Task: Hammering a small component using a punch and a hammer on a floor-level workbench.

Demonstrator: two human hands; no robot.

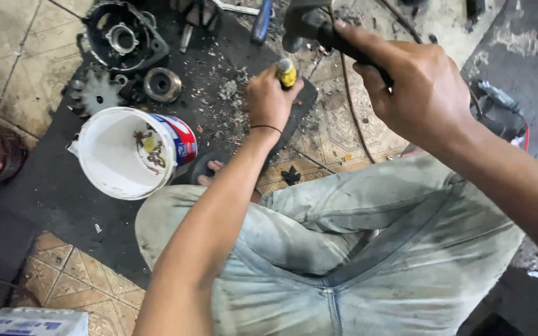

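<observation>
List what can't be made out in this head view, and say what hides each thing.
- Head view: the shaft and tip of the yellow-handled tool are covered by the left hand gripping it.
- Head view: the hammer head is cut off by the top edge; the right hand covers much of its dark handle.
- Head view: the small bits inside the white bucket are too small to identify.

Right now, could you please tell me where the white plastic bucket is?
In the head view, the white plastic bucket lies tipped on the dark mat, left of the left hand, just below the grey toothed metal fan.
</observation>
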